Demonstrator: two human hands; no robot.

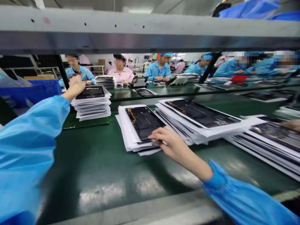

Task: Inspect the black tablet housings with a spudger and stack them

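My left hand (77, 85) reaches to the far left corner of a stack of white sheets (92, 109) topped by a black tablet panel (91, 92). Its fingers are blurred and partly hidden, so their grip is unclear. My right hand (169, 141) is over the near right corner of another black panel (145, 122) with an orange flex strip, lying on a low pile of white sheets (126, 137). Thumb and fingers are pinched together there, with a small shiny thing (155, 142) at them that I cannot make out.
To the right stand a larger stack of panels and sheets (199, 114) and another stack (269, 140), where someone's hand (292, 125) shows. A metal beam (140, 37) crosses above the green bench (93, 162). A blue bin (35, 93) is at left. Co-workers sit opposite.
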